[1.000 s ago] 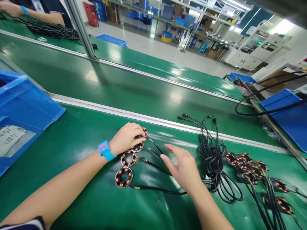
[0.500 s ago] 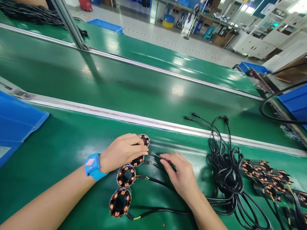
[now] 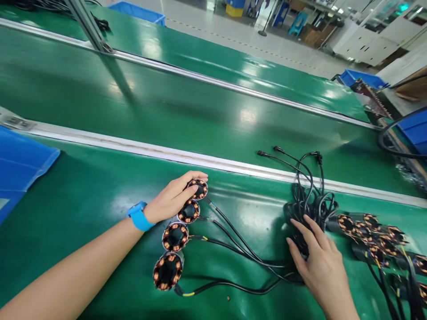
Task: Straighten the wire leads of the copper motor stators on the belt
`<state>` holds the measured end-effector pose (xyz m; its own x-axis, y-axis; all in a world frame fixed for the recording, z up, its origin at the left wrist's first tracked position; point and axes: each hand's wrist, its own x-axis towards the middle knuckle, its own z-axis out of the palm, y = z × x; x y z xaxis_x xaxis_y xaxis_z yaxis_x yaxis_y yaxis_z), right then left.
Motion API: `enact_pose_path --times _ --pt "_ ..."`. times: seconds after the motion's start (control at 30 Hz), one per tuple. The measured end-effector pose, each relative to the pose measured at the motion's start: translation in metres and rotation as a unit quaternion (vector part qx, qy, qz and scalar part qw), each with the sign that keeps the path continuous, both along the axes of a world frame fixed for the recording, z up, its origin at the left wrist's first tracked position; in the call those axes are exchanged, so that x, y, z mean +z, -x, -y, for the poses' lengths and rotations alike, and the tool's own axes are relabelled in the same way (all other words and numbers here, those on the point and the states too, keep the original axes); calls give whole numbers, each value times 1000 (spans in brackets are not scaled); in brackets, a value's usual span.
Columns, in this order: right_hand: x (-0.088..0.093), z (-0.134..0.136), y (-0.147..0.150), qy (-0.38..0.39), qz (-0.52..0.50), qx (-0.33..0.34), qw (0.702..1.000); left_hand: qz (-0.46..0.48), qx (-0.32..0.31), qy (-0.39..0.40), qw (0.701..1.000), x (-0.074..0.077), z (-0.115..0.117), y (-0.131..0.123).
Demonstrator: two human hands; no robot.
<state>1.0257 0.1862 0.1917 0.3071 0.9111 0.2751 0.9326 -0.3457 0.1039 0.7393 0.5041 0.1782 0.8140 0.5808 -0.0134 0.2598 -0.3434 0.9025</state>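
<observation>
Several ring-shaped motor stators with copper windings stand in a slanting row on the green table. My left hand [image 3: 173, 198] is closed around the farthest stator [image 3: 200, 190], thumb on its front edge and fingers behind it. Just below sits the second stator [image 3: 188, 211], then a third [image 3: 175, 237] and the nearest one [image 3: 168, 271]. From each, a black cable [image 3: 230, 254] with coloured wire ends leads right. My right hand [image 3: 322, 258] has its fingers spread over the coiled black cable bundle [image 3: 308, 200]; whether the fingertips press on it I cannot tell.
More copper-wound stators [image 3: 376, 235] lie clustered at the right. Cable plugs [image 3: 263, 154] reach over the pale metal rail [image 3: 187, 162]. A blue bin [image 3: 26, 164] stands at the left, another [image 3: 415, 129] at the right. A metal post [image 3: 87, 24] rises at the back left.
My right hand has let go of the wire end near the far stators and moved right to the cable bundle. My left hand has shifted onto the farthest stator. The view has tilted down slightly.
</observation>
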Motion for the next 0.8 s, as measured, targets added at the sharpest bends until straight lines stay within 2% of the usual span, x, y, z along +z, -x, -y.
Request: enact_pose_path --times 0.03,0.1,0.2,0.23,0.3,0.37,0.4,0.5,0.57,0.7,0.8 --pt "-6 1 1 4 -10 26 1000 -2 1 -7 1000 1 0 0" --pt "-6 5 8 7 -3 45 999 -6 9 -10 1000 2 3 2" --pt "13 13 26 -3 46 19 999 9 37 53 998 0 13 10" --pt "20 15 34 0 52 34 998 30 54 89 994 -1 19 14" --pt "25 17 50 29 32 123 991 81 88 155 981 -3 33 24" --pt "18 15 63 63 8 212 975 113 105 191 969 -4 49 33" --pt "12 14 67 70 1 232 970 120 108 197 967 -4 57 36" --pt "-5 16 70 50 -2 221 974 126 110 203 965 -2 72 37" --pt "-9 22 66 38 -1 213 976 133 119 210 961 -1 78 32" --pt "-3 42 53 31 6 212 977 160 107 243 951 -5 88 16" --pt "1 57 42 29 25 184 982 158 90 221 958 -12 98 5"
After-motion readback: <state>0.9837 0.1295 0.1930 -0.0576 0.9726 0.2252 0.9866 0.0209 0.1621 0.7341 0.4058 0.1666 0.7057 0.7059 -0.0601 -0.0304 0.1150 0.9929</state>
